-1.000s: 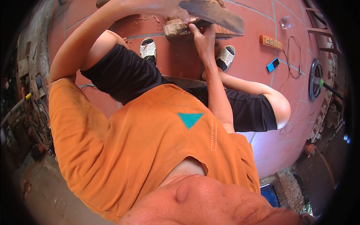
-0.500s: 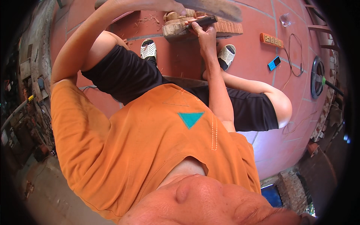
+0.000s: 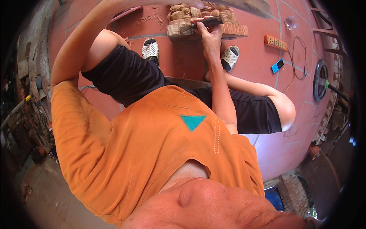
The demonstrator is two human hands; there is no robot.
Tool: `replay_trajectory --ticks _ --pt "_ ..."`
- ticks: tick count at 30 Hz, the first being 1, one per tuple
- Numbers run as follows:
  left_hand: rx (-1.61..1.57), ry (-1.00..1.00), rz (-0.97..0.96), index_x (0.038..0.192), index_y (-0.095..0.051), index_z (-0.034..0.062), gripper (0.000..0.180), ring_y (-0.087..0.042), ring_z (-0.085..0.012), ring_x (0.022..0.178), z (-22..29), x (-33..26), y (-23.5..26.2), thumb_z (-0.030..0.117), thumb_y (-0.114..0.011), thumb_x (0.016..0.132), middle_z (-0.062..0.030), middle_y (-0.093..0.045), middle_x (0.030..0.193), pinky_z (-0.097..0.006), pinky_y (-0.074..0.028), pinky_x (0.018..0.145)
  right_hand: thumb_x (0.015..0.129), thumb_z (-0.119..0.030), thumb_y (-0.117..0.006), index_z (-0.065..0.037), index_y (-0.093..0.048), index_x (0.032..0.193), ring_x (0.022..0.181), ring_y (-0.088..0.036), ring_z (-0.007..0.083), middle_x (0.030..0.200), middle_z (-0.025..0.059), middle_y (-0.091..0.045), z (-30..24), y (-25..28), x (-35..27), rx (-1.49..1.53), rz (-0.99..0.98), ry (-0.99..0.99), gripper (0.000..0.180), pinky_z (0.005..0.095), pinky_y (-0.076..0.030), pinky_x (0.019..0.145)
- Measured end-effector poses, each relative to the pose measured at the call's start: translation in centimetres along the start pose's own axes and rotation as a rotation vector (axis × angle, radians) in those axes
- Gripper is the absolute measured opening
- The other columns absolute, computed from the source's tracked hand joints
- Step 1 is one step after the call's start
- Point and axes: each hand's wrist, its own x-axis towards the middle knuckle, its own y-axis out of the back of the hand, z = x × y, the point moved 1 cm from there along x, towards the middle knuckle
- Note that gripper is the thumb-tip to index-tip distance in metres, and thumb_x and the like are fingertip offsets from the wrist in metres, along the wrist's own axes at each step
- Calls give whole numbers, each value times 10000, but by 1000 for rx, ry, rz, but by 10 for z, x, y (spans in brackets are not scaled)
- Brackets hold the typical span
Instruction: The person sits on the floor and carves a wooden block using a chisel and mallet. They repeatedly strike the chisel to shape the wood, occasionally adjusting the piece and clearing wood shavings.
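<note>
Nearest the camera the orange shirt (image 3: 126, 152) fills the lower view, with black shorts (image 3: 133, 76) and bare knees beyond it. Compared with a second ago, the whole scene sits a little lower in the view, so the carved block and the sandals show more fully, and the dark tool now lies flatter across the carving instead of slanting down onto it.

The right hand (image 3: 207, 32) reaches forward at the top centre, fingers curled tight around the dark tool handle (image 3: 207, 21), whose tip rests against the wooden carving (image 3: 190, 13). The left hand (image 3: 192, 4) is almost cut off by the top edge; it lies on the upper part of the carving, but whether it is grasping or merely pressing cannot be told.

The carving stands on a rough wooden base (image 3: 206, 30) on the red tiled floor (image 3: 259, 61), between two white sandals (image 3: 150, 49). Wood chips (image 3: 150, 18) lie scattered to its left. Farther right sit an orange power strip (image 3: 275, 42), a blue phone (image 3: 277, 65) and a clear glass (image 3: 290, 23); what the glass holds cannot be made out.
</note>
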Motion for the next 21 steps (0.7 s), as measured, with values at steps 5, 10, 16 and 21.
replay_trajectory --ticks 5,10,16,21 --pt "-31 144 -196 1503 -470 82 744 -673 -389 1127 19 2 15 311 -772 864 -205 -636 1348 -442 -538 958 987 34 -620 -60 -526 1171 1034 -705 198 1068 86 -709 1 -8 -3 -129 -15 148 226 343 -568 946" --pt "-6 -107 18 1501 -475 83 726 -687 -382 1100 -2 -2 -6 306 -767 874 -204 -630 1358 -429 -549 941 975 55 -623 -42 -522 1189 1042 -698 192 1063 88 -707 2 -13 -4 -222 -15 207 256 323 -553 956" --pt "-114 93 -155 1504 -472 82 707 -685 -375 1069 11 1 4 276 -748 882 -223 -641 1310 -437 -547 926 963 45 -649 -27 -559 1176 1019 -693 174 1062 79 -708 -5 -15 -4 -373 -25 177 242 305 -540 939" --pt "27 11 -222 1494 -488 82 710 -698 -387 928 4 -8 -5 276 -740 859 -244 -698 1079 -439 -560 840 967 29 -652 -15 -576 1159 1013 -689 167 1062 77 -709 -15 -23 -7 -387 4 157 211 314 -538 926"
